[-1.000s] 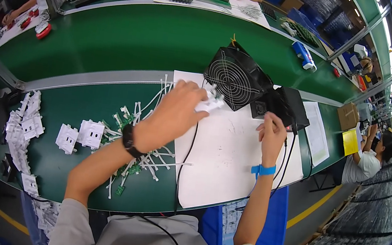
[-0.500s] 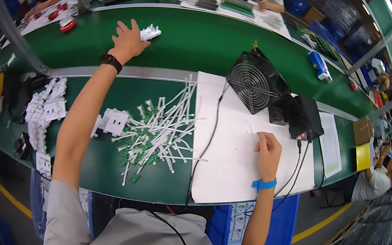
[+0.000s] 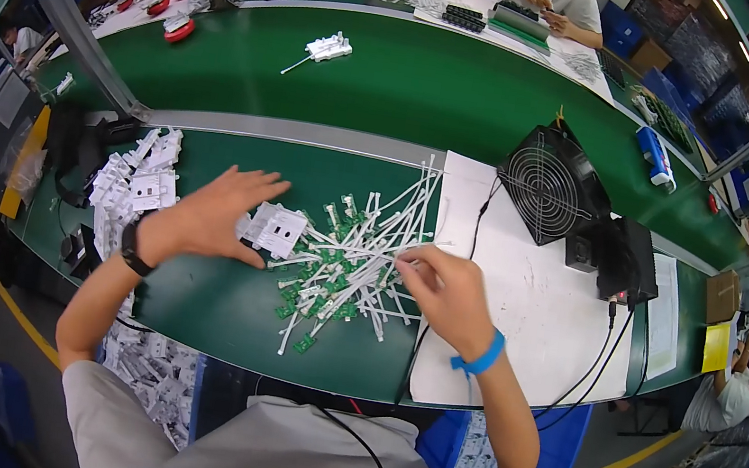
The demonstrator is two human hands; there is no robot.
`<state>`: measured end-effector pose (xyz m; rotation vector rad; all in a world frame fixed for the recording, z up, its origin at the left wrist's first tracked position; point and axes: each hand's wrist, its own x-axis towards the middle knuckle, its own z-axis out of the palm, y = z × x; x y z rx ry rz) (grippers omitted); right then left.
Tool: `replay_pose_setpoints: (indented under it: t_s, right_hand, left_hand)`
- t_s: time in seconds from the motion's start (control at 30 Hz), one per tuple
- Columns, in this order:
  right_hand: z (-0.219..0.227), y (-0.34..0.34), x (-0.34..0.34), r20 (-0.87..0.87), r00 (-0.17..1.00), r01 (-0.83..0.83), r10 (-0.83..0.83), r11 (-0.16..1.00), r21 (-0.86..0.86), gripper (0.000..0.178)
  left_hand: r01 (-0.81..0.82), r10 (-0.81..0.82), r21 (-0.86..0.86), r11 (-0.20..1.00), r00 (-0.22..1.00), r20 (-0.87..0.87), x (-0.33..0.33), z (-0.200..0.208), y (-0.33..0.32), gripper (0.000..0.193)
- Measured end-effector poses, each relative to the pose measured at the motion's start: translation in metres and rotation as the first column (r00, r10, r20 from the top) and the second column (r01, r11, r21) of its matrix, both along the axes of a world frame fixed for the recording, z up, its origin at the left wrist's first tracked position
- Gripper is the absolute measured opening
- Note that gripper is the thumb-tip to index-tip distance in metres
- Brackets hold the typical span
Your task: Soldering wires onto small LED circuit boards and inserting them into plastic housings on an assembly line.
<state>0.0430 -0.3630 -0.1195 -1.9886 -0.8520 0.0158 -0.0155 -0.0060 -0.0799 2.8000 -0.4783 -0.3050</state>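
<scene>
My left hand [image 3: 215, 213] is spread wide, its thumb and fingers either side of a white plastic housing [image 3: 279, 230] on the green tabletop. That hand holds nothing. To the right lies a loose heap of white cables [image 3: 369, 257] with small green circuit boards [image 3: 318, 307] at their ends. Over the heap's right side my right hand [image 3: 452, 295] is closed in a pinch at a white cable; its fingertips partly cover the spot. Farther off, a white housing with a cable [image 3: 328, 47] lies on the green conveyor belt.
White housings [image 3: 127, 190] are piled at the left. A white sheet [image 3: 511, 349] covers the table's right part, with a black fan [image 3: 549, 187] and a black box [image 3: 629, 260] beyond. A metal rail [image 3: 293, 134] borders the belt. Co-workers sit across the belt.
My left hand has come back from the belt to the housing on the table, leaving a white housing behind. My right hand has moved left from the sheet to the cables.
</scene>
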Motion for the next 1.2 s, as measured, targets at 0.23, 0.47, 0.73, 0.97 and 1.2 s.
replay_pose_setpoints:
  t_s: [0.23, 0.47, 0.73, 0.97, 1.2]
  right_hand:
    - [-0.029, 0.077, 0.037, 0.404, 0.909, 0.018, 0.100, 0.960, -0.278, 0.020]
    - [-0.016, 0.080, 0.049, 0.366, 0.928, 0.081, -0.067, 0.996, -0.025, 0.006]
    - [0.052, 0.071, 0.041, 0.257, 0.857, 0.216, -0.446, 0.765, 0.607, 0.008]
    - [0.072, 0.081, 0.028, 0.405, 0.897, -0.013, -0.177, 0.905, 0.425, 0.008]
    - [0.060, 0.090, 0.019, 0.279, 0.960, -0.055, -0.026, 0.959, 0.277, 0.006]
  left_hand:
    - [0.013, -0.015, -0.145, 0.989, 1.000, -0.014, 0.009, -0.016, -0.014, 0.084]
    - [-0.215, 0.169, -0.686, 0.695, 0.976, -0.135, 0.006, -0.013, -0.004, 0.078]
    - [-0.292, 0.164, -0.943, 0.160, 0.950, -0.267, 0.027, -0.019, -0.007, 0.057]
    - [-0.393, 0.153, -0.913, 0.112, 0.914, -0.375, 0.037, -0.012, -0.020, 0.071]
    - [-0.341, 0.048, -0.866, 0.365, 0.936, -0.349, 0.023, 0.015, -0.051, 0.064]
